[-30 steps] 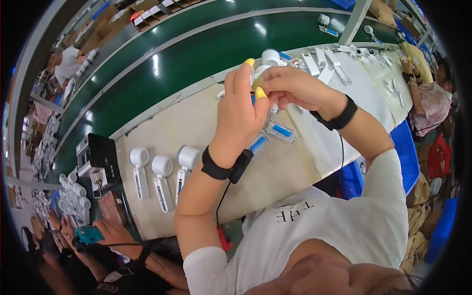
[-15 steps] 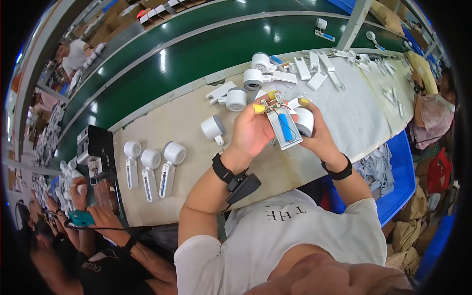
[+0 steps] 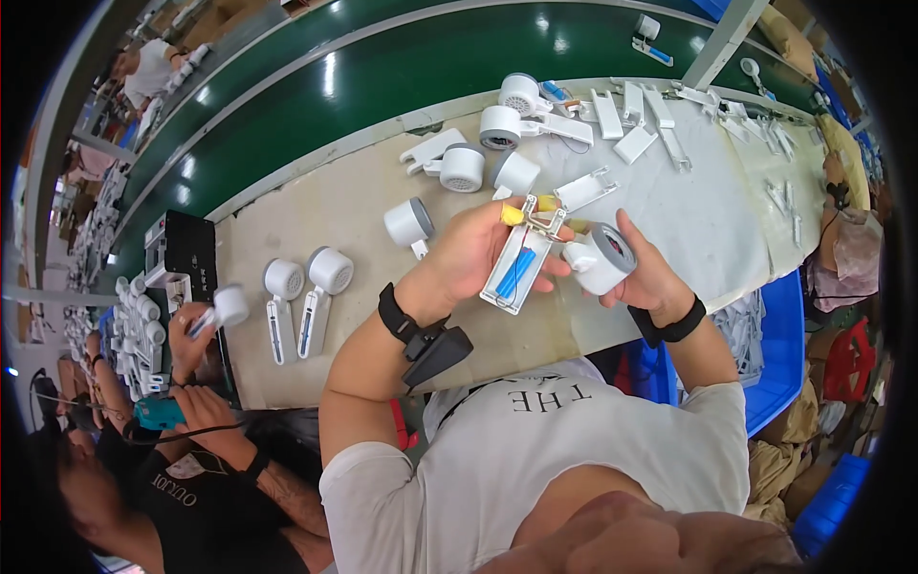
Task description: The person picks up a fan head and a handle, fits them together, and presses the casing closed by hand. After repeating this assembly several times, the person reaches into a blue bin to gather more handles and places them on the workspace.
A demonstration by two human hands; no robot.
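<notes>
My left hand (image 3: 464,256), with yellow tape on its fingertips, grips an open white handle shell (image 3: 499,293). Inside the shell lies a blue battery (image 3: 517,272), with thin wires at the upper end. Close beside it, my right hand (image 3: 662,279) holds a round white fan head (image 3: 601,266) with a grey rim. Fingers partly hide where the head and shell meet, so I cannot tell how they are joined. Beyond my hands, a loose white handle shell (image 3: 586,189) and several fan heads, one of them this white head (image 3: 463,168), rest on the table.
Two handled fans (image 3: 325,277) lie at the table's left, near a black box (image 3: 186,253). At far left a co-worker's hand (image 3: 188,335) lifts another fan; the other holds a teal tool (image 3: 159,412). A blue bin (image 3: 784,335) of white parts stands right. A green conveyor (image 3: 382,86) runs behind.
My right hand has turned the fan head into fuller view, right of the handle shell, which now tilts the other way. The co-worker has picked up one of three handled fans at left.
</notes>
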